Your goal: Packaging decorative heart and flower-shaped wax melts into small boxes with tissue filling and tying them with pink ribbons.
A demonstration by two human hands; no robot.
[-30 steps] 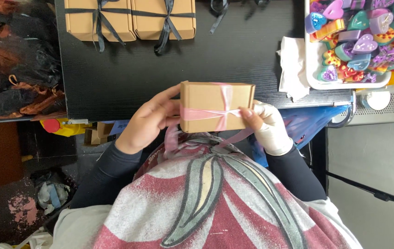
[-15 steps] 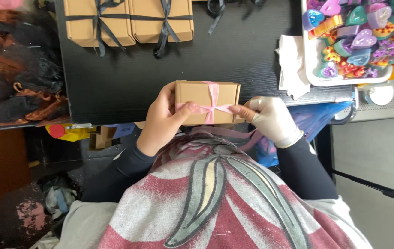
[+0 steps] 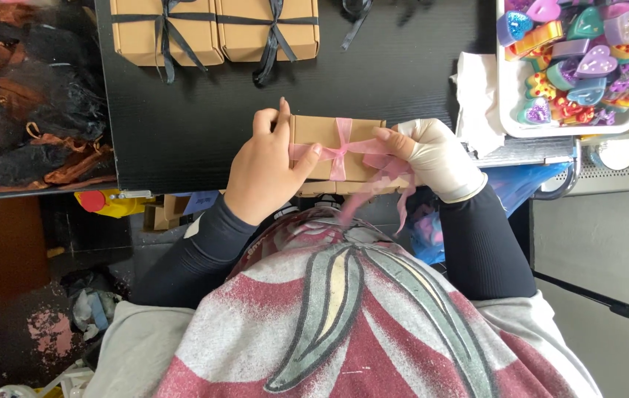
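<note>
Left hand (image 3: pixel 266 166) clamps kraft box (image 3: pixel 329 136), gloved right hand (image 3: pixel 436 158) pinching pink ribbon (image 3: pixel 340 151) (tails dangling) over black table (image 3: pixel 182 110).

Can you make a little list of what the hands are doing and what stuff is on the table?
Left hand: bare, holding the left end of the small brown box
Right hand: in a pale glove, pinching the pink ribbon
Ribbon: crossed over the box, loose ends hanging down
Table: black
Far edge: two brown boxes with black ribbon
Right side: white tray of colourful heart shapes
</note>
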